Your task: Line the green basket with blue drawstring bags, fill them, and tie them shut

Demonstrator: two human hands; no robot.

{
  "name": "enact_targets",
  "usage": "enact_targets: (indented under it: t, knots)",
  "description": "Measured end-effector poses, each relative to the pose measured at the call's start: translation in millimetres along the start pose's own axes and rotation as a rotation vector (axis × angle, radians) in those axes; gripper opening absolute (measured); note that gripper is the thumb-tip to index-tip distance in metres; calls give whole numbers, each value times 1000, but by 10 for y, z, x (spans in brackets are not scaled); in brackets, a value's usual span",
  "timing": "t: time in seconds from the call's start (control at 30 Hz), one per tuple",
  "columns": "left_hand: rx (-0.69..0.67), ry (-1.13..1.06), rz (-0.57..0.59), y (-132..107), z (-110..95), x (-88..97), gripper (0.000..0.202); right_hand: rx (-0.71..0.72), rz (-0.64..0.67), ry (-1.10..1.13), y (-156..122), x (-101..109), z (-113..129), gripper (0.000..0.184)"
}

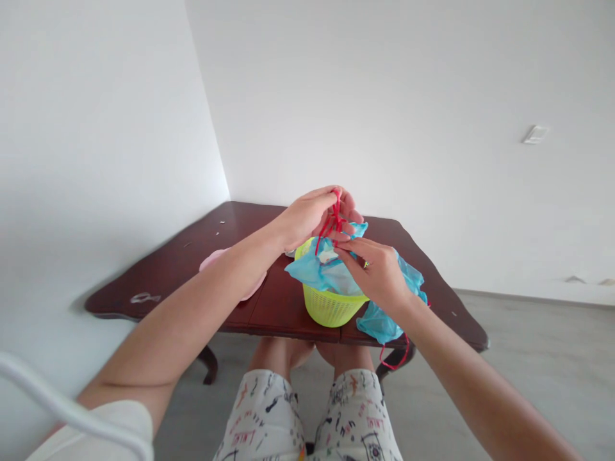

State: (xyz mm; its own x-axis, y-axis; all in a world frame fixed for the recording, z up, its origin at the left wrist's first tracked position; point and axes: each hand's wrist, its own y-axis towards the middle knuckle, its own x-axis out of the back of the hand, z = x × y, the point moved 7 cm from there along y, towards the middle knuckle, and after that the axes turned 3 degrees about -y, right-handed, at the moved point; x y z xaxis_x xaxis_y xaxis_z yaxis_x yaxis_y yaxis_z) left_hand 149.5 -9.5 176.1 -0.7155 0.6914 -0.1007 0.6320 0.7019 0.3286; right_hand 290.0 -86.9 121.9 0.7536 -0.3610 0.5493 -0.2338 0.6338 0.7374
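My left hand (312,216) is raised over a lime-green plastic basket (329,305), with red string (333,221) looped round its fingers. My right hand (372,267) pinches the string and the blue cloth (327,272) just below the left hand. The blue cloth drapes over the basket's rim and hangs off the table's near edge on the right, where a loop of red cord (396,358) dangles below it. Something white shows inside the basket under the cloth.
The basket stands near the front edge of a dark red-brown wooden table (216,240) pushed into a white corner. A pink flat object (214,259) lies left of the basket, partly behind my left forearm. Small white scraps (143,298) dot the tabletop. Grey floor lies to the right.
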Motion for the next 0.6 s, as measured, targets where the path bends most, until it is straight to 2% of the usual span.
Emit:
enact_targets:
  t: [0.07,0.2,0.27,0.3,0.37,0.43,0.53,0.6]
  knots:
    - [-111,231,66,-77,-111,-91,29,25,-28,0,22,53,19,23]
    - [-388,929,167,-287,-399,-332,19,91,-257,74,159,387,81,31]
    - [-496,1140,162,-351,-528,-394,22,65,-286,186,275,444,38,33]
    - [-536,1196,139,-365,-583,-399,23,24,-261,256,337,414,-14,34]
    - [-591,1220,95,-368,-648,-382,27,-92,-179,396,434,278,-152,39]
    - [-643,1160,98,-366,-640,-368,31,-194,-77,524,480,94,-276,49]
    - [-715,1028,198,-372,-515,-393,42,-265,71,645,479,-123,-351,58]
    - [-738,962,279,-372,-408,-430,47,-272,123,680,461,-169,-343,58]
